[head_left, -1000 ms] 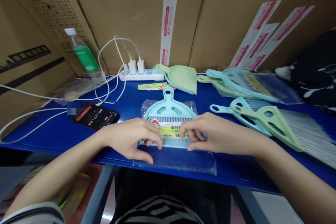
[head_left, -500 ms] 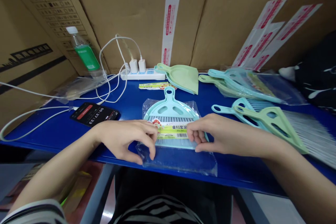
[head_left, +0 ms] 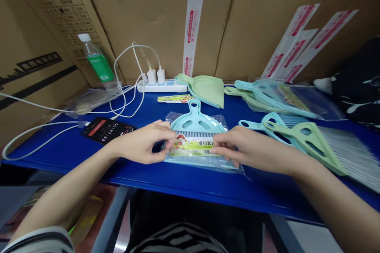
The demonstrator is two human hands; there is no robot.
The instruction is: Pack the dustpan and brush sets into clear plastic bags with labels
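Note:
A clear plastic bag (head_left: 204,161) lies at the near middle of the blue table (head_left: 184,182). Inside it are a light blue dustpan (head_left: 194,119) with a small brush and a yellow-green label card (head_left: 192,145). My left hand (head_left: 144,142) pinches the bag's left edge with curled fingers. At the bag's right edge my right hand (head_left: 242,148) grips the plastic, fingers closed. The bag's near end is folded up against the dustpan.
Loose green and blue brushes (head_left: 299,136) lie at right, bagged sets (head_left: 276,95) behind them. A green dustpan (head_left: 208,89), a label (head_left: 175,98), a power strip (head_left: 162,85), a bottle (head_left: 97,63) and a phone (head_left: 108,129) are further back and left. Cardboard boxes (head_left: 255,16) wall the back.
The loose near flap of the bag, flat on the table before, has been lifted and folded up toward the dustpan. Both hands moved slightly away from me, pinching the bag's edges.

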